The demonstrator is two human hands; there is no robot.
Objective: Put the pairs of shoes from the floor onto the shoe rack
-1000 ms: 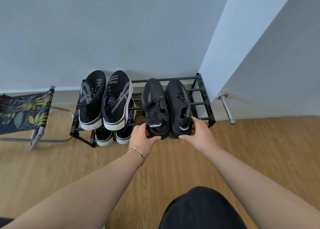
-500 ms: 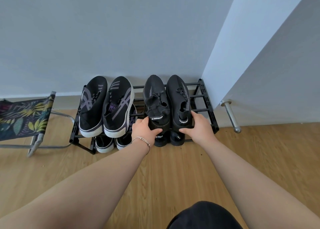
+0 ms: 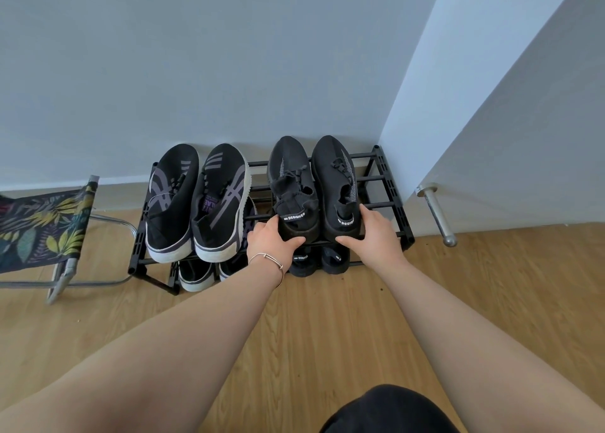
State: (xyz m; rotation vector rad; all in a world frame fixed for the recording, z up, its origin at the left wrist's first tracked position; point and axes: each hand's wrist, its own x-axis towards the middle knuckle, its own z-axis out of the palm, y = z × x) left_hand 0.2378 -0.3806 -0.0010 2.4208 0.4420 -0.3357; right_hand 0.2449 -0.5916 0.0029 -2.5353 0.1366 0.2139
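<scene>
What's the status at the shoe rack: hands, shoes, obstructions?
Left hand and right hand each on a heel of the black knit pair. Pair resting on rack's top tier. Nothing obstructing.

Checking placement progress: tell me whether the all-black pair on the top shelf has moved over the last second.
Yes. The all-black pair slid back toward the wall: its heels overhung the shoe rack front bar, and now sit behind it.

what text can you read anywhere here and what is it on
"DESIGNED": heel tab of the left black knit shoe on the top shelf.
"DESIGNE", partly readable: heel tab of the right black knit shoe.
"DESIGNE", end hidden: heel of a lower-shelf shoe.
Purple insole print in the striped sneaker: too blurred to read.
</scene>
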